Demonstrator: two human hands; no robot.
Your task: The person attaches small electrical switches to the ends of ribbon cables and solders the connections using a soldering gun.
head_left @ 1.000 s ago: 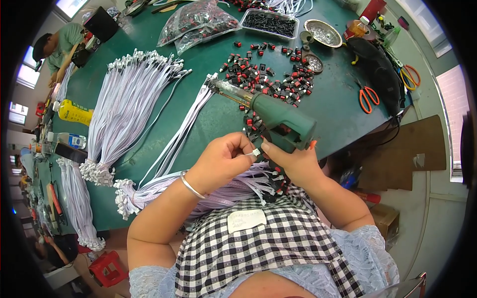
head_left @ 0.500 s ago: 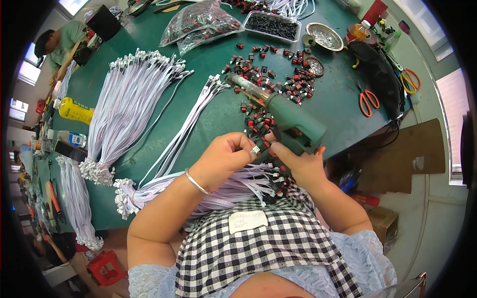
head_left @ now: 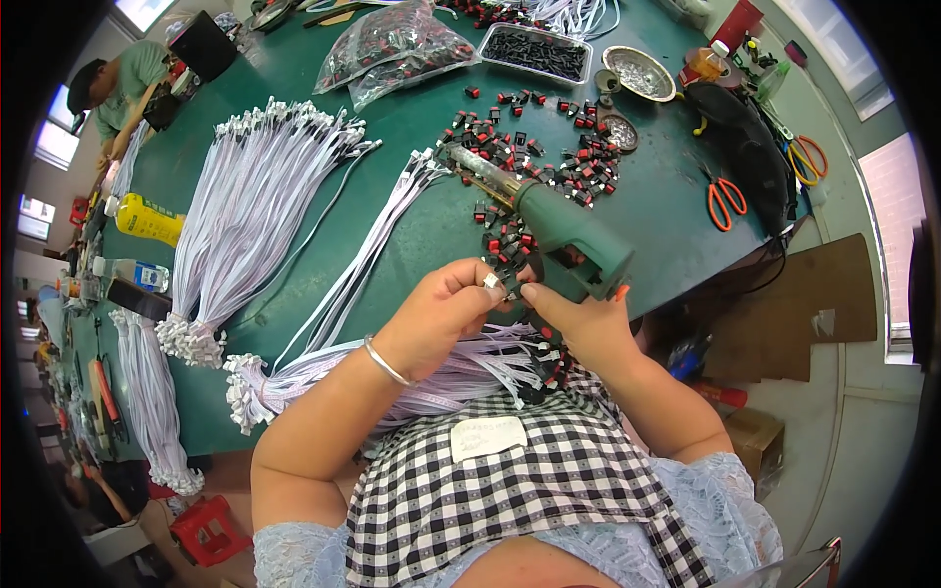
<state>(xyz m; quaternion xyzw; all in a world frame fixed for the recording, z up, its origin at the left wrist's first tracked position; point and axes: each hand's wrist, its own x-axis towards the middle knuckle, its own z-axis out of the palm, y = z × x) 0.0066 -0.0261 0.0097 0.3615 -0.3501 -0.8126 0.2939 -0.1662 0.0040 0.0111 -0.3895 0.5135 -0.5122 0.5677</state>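
Note:
My left hand (head_left: 441, 309), a silver bangle on its wrist, is closed in a pinch on a small white connector (head_left: 492, 281). Close beside it, my right hand (head_left: 578, 323) has its thumb and fingers curled in toward the left fingertips. A green gun-shaped tool (head_left: 578, 235) with a metal barrel rests in that right hand, pointing up and left over the table. Its handle is mostly hidden by the hand. Small black-and-red switches (head_left: 510, 240) lie beneath the tool. Below both hands, a bundle of white wires (head_left: 441, 367) rests across my lap at the table edge.
On the green table (head_left: 294, 304) lie a large white wire bundle (head_left: 255, 206) and a thinner one (head_left: 377, 230). Farther back are plastic bags of switches (head_left: 397, 54), a tray of black parts (head_left: 537, 54) and a metal dish (head_left: 639, 73). Orange-handled scissors (head_left: 725, 201) lie right. A person (head_left: 123, 83) works far left.
The green tool has shifted slightly left and down with my right hand. My right thumb has come nearer the left fingertips, and the white connector has moved a little left and up.

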